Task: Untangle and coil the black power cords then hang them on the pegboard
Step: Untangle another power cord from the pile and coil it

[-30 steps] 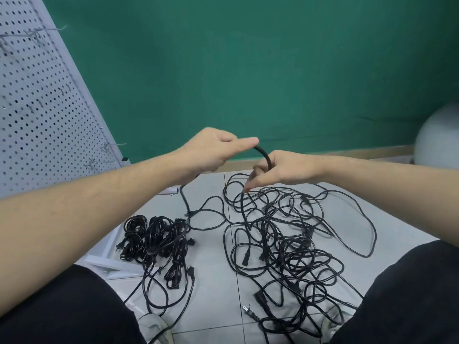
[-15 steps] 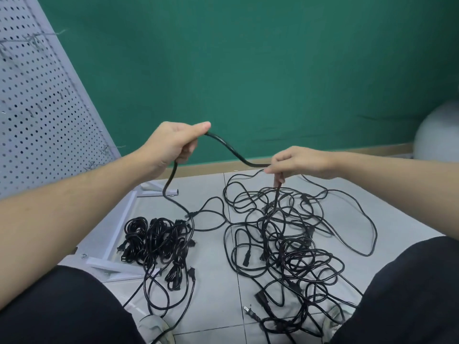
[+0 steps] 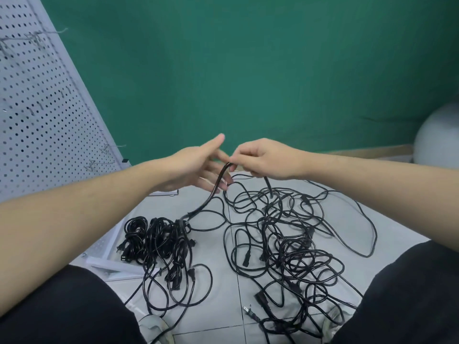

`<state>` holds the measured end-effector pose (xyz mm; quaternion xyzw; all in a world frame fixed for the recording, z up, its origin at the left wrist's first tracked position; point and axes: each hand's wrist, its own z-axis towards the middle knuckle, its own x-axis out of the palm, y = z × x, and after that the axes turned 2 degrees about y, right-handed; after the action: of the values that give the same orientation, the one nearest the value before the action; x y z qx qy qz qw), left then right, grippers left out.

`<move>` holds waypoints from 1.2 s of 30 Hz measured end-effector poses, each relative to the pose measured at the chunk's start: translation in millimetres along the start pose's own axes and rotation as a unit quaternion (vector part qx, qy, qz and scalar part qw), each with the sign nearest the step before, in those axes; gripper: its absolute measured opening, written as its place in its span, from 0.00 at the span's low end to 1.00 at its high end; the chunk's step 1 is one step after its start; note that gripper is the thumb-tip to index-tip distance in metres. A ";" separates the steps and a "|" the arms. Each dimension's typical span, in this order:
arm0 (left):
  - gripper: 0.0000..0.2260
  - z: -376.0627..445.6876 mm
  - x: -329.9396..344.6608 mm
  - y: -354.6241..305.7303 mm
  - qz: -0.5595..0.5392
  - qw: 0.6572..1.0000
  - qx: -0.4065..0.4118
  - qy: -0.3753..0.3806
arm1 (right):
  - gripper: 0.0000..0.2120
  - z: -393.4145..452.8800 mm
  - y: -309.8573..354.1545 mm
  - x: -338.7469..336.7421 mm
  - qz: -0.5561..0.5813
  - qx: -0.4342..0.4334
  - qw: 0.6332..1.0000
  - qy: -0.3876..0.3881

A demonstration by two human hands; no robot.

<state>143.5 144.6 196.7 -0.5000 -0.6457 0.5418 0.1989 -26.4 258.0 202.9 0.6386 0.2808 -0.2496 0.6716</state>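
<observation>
Head view: at frame centre the right hand [image 3: 267,158] pinches a black cord [image 3: 218,181] beside the left hand [image 3: 196,167], fingers spread, above one tangled pile [image 3: 288,242] and one coiled bundle [image 3: 154,239] on the floor [image 3: 221,281], pegboard [image 3: 37,100] upper left.

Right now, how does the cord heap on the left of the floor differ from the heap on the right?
The left heap is dense, its cords mostly gathered into tight bundles; the right heap sprawls in loose, crossing loops. The left heap covers less floor than the right heap. The cord pinched by the right hand trails toward both heaps. Both are black power cords on grey tile.
</observation>
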 end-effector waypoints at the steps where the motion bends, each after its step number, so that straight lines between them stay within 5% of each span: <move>1: 0.26 -0.3 6.9 -6.7 0.011 1.000 0.004 0.013 | 0.13 0.0 1.0 2.1 -0.016 0.002 1.000 0.018; 6: 0.25 -3.3 24.8 -17.5 0.064 0.993 -0.089 0.042 | 0.13 -6.5 -4.5 2.2 0.028 0.017 0.997 0.072; 9: 0.30 -5.3 28.0 -27.7 0.206 0.978 -0.036 -0.019 | 0.20 -7.3 -2.8 -2.8 0.026 0.018 0.996 0.087; 12: 0.26 -5.5 25.3 -34.0 0.327 0.944 0.022 -0.047 | 0.15 -8.4 -8.5 -3.8 -0.010 0.026 0.994 0.106; 18: 0.27 -9.8 1.2 -34.1 0.129 0.976 0.122 -0.123 | 0.16 -14.5 -61.1 1.4 -0.161 0.114 0.955 0.220; 22: 0.26 -9.5 -27.7 -18.3 0.045 0.968 0.157 -0.190 | 0.16 -23.9 -83.1 -20.1 -0.088 0.141 0.972 0.165; 28: 0.23 -6.4 -57.0 36.4 0.174 0.969 -0.037 -0.171 | 0.14 -23.6 -78.7 -35.7 0.144 0.152 0.978 0.015; 32: 0.27 -3.0 -51.5 59.2 0.201 0.967 -0.145 -0.058 | 0.12 -15.2 -49.2 -26.2 -0.014 0.115 0.993 0.003; 36: 0.23 1.9 -23.7 38.1 0.170 0.981 -0.029 -0.090 | 0.11 -8.4 -22.9 -9.6 -0.122 0.048 0.991 0.014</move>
<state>168.4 119.9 168.6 -0.5571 -0.5820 0.5916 0.0306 -49.6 264.8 192.9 0.6347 0.3537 -0.3333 0.6008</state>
